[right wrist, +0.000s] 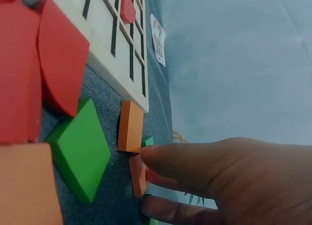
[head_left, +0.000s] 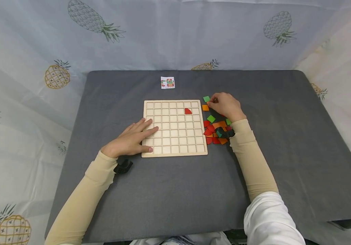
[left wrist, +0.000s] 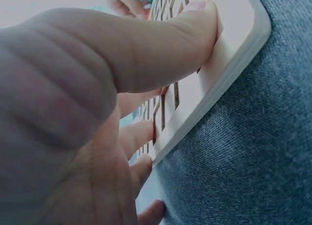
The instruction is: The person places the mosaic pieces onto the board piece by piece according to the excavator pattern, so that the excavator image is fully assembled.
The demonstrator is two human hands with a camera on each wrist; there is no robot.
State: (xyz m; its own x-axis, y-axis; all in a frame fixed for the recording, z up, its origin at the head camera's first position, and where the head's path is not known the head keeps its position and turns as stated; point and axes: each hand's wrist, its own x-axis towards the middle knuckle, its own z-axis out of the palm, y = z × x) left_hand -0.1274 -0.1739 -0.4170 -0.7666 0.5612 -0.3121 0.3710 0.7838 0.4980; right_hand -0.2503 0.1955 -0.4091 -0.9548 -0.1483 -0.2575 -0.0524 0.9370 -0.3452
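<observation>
My left hand [head_left: 132, 139] rests with spread fingers on the left edge of a wooden grid board [head_left: 174, 156]. In the left wrist view its thumb [left wrist: 161, 49] presses on the board's corner, over the frame and cells. A red quarter-circle tile [head_left: 188, 111] lies in a cell toward the board's upper right. Beyond the board's right edge, my right hand [head_left: 226, 104] pinches a small orange tile [right wrist: 138, 175] between thumb and fingers; they partly cover it. Another orange tile [head_left: 205, 108] and a green tile [head_left: 206, 99] lie beside the fingertips.
A pile of red, orange and green tiles [head_left: 209, 128] lies right of the board, partly under my right wrist and its black strap [head_left: 225, 133]. A small printed pattern card [head_left: 167, 82] lies behind the board. Dark grey cloth [head_left: 175, 194] covers the table.
</observation>
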